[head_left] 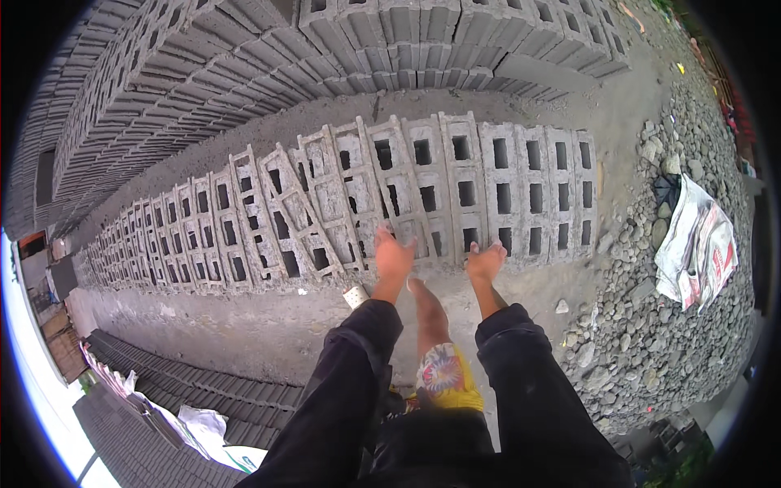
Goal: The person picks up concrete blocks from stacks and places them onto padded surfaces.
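Grey concrete is filling most of my head view: one long row of hollow blocks [329,203] is standing along the ground, running from far left to beyond the right hand, and both bare hands are sitting at its near side. Left hand [393,259] is pointing away from the wearer, back up, fingers slightly bent, thumb sticking out toward the right. Right hand [486,262] is roughly mirroring it, thumb on the inner side, fingers angling forward. I'm logging both as empty and loosely spread, thumbs apart from fingers; whether skin is touching concrete, I'm not able to tell. Dark sleeves [533,370] are covering the forearms up to near the wrists. Blocks are lying directly ahead of and between the hands; left of the left hand several are leaning askew, right of the right hand the last few are standing straighter. Small white dotted object [355,296] is lying near the left wrist. Bare leg [431,321] and yellow patterned shorts [455,382] are showing between the arms. Beyond the row, taller block stacks [382,41] are rising; off right, a white sack [695,240] is lying on gravel [643,358].
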A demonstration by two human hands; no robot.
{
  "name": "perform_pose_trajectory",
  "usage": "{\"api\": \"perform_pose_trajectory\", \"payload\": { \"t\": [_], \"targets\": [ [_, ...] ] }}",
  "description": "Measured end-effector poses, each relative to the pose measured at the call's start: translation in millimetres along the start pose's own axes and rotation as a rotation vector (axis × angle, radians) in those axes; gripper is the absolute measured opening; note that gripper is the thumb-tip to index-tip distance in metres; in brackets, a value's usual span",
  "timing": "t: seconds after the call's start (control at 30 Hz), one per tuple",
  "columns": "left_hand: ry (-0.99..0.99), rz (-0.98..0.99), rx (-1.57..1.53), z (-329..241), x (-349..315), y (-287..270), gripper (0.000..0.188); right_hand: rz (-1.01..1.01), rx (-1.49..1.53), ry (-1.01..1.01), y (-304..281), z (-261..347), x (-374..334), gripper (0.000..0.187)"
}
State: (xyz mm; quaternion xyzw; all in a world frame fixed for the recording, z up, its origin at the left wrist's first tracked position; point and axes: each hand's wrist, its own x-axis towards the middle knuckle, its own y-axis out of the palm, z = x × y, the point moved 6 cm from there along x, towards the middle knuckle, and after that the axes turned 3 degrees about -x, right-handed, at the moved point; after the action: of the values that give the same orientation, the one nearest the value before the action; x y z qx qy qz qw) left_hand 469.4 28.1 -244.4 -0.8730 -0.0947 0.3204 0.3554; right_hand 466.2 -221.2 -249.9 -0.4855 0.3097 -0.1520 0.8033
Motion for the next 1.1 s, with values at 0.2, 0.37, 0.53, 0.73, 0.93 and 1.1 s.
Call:
{"api": "perform_pose_trajectory", "payload": {
  "t": [0.2, 0.37, 0.53, 0.73, 0.93, 1.1],
  "targets": [
    [-0.024, 0.002, 0.163, 1, 0, 27, 0.082, -0.049, -0.055, -0.083, -5, -14, 16, 0.044],
    [-0.148, 0.209, 0.008, -8, 23, 1, 0.054, 0.056, -0.141, -0.248, -3, -8, 21, 0.046],
    [0.062, -0.123, -0.149, -35, 7, -32, 0.048, 0.119, -0.133, -0.365, -11, 10, 18, 0.041],
    [-0.139, 0.159, -0.113, -54, -13, 12, 0.04, -0.009, 0.127, -0.172, -14, -17, 18, 0.041],
    [0.636, 0.079, 0.216, -64, -45, 39, 0.06, 0.341, 0.718, 0.679, 51, -65, 7, 0.035],
    [0.816, 0.214, 0.827, -56, -65, 89, 0.07, -0.045, 0.614, 1.055, 76, -68, -13, 0.044]
  ]
}}
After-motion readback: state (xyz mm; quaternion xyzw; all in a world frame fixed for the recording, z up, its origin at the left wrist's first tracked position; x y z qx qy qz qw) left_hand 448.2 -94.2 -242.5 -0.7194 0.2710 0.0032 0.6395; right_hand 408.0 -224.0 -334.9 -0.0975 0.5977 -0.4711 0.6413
